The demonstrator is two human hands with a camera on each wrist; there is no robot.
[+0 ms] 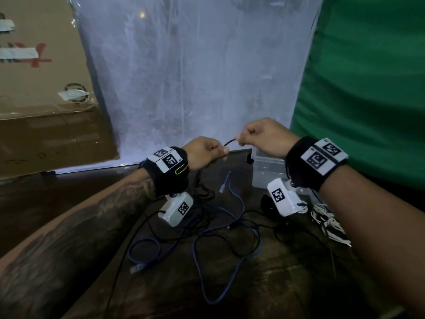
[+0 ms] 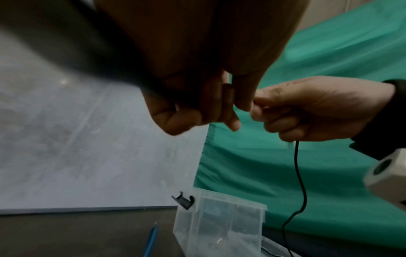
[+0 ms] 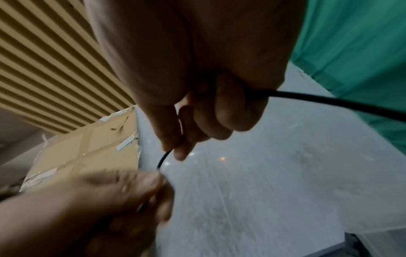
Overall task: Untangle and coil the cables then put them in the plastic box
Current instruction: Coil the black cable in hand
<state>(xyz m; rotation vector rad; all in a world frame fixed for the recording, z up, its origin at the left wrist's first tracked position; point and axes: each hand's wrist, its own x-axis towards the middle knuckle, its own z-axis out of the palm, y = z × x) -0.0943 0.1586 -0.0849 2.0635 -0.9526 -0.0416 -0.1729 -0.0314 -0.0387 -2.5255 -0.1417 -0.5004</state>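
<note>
Makeshift workspace; plastic sheet; green cloth; taped cardboard.

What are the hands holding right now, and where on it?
A black cable: the left hand and right hand each pinch it, a short span between them.

Left hand blurred; black cable cut by frame edge; plastic box partly behind right wrist.

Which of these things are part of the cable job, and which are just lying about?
Job: black cable, pinched between left hand and right hand; blue cable; white cable; plastic box.

Lying about: cardboard box; green cloth; plastic sheet.
</note>
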